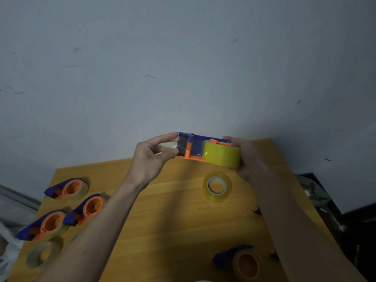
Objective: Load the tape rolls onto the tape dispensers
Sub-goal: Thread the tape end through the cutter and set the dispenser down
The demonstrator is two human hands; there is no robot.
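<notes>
Already most of the work looked done. At the lower left of the frame three dispensers sat loaded on the wooden table point(173, 210): one point(68, 188) toward the table's far edge, a second point(86, 208) just below and right of it, a third point(43, 224) lower left, each with a tape roll around its orange hub. A fourth loaded dispenser point(239, 263) lay at the bottom right.

At mid-frame, held above the table, was the dispenser in hand point(193, 146), blue and orange, with a yellow roll point(222, 156) seated at its right end. The right hand point(247, 157) held that end, fingers wrapped behind the roll and the frame. The left hand point(150, 157) had thumb and forefinger pinched on the loose tape end point(173, 145) at the cutter side, the other fingers curled beneath. By my reading, the roll was mounted and only the threading remained on this one.

Two rolls lay unmounted: a clear-yellow one point(217, 187) right of centre, and a duller one point(43, 252) at the lower left corner. Small blue-and-orange parts point(256, 210) showed beside the right forearm; whether they belonged to empty dispensers I could not tell.
</notes>
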